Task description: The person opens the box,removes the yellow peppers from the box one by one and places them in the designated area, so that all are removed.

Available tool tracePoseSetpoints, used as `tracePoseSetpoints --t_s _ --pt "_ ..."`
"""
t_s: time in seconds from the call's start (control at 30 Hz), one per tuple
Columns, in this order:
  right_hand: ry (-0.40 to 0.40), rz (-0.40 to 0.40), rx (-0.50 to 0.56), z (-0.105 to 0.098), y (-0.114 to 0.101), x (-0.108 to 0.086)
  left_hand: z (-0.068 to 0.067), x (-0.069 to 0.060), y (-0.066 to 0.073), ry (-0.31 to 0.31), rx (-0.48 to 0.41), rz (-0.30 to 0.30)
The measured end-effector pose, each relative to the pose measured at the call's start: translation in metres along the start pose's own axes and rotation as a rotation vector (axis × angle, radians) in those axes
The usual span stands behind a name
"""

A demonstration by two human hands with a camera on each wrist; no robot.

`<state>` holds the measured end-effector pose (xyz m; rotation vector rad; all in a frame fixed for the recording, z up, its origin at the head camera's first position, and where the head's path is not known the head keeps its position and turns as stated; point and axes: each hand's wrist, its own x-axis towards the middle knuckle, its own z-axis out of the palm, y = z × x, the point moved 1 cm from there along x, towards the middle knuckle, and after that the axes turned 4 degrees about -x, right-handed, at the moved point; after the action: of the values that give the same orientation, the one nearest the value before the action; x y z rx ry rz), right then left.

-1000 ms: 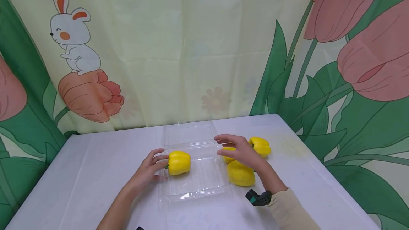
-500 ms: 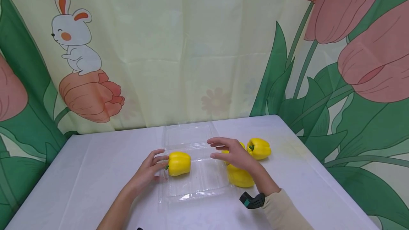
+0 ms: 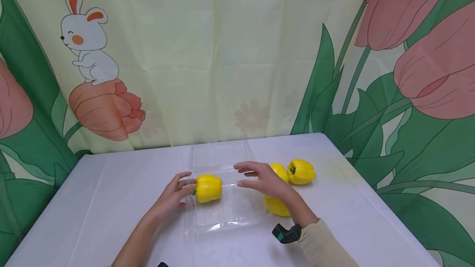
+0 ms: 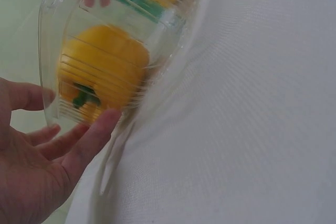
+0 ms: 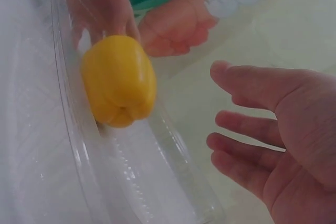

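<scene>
A yellow bell pepper point(image 3: 209, 188) lies on its side in the left part of a clear plastic clamshell box point(image 3: 239, 201). The box's lid point(image 3: 219, 155) is folded back, away from me. At the box's left end is my left hand point(image 3: 171, 197), its spread fingers and thumb against the wall beside the pepper's green stem point(image 4: 84, 96). My right hand point(image 3: 264, 181) hovers above the box's right part, palm facing left. Nothing is between its loosely spread fingers point(image 5: 241, 153), which stand apart from the pepper.
Three more yellow peppers lie right of the box: a far one point(image 3: 301, 172), a middle one point(image 3: 279, 171) and a near one point(image 3: 276, 206) partly behind my right arm. A white cloth covers the table point(image 3: 111, 201). A printed curtain point(image 3: 178, 61) hangs behind it.
My right hand has moved left, from over the loose peppers to above the box's right part, uncovering more of the far peppers. The left hand and the boxed pepper have stayed put.
</scene>
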<state>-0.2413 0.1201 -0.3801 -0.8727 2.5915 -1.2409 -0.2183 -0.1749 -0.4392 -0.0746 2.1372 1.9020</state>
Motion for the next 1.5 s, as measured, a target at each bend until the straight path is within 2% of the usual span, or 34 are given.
tracePoseSetpoints --t_s 0.8,1.0,1.27,1.5 --pt "-0.067 0.025 0.004 0.03 -0.008 0.014 0.0 -0.004 -0.001 0.011 0.0 -0.001" --pt "-0.043 0.008 -0.004 0.034 -0.008 0.016 0.0 -0.002 0.0 0.004 0.005 0.008" --pt "-0.017 -0.003 -0.009 0.039 -0.009 0.016 0.001 0.003 0.0 0.014 -0.015 -0.012" --pt "-0.019 0.026 -0.01 0.048 -0.006 0.019 0.001 0.002 -0.002 0.014 0.001 -0.005"
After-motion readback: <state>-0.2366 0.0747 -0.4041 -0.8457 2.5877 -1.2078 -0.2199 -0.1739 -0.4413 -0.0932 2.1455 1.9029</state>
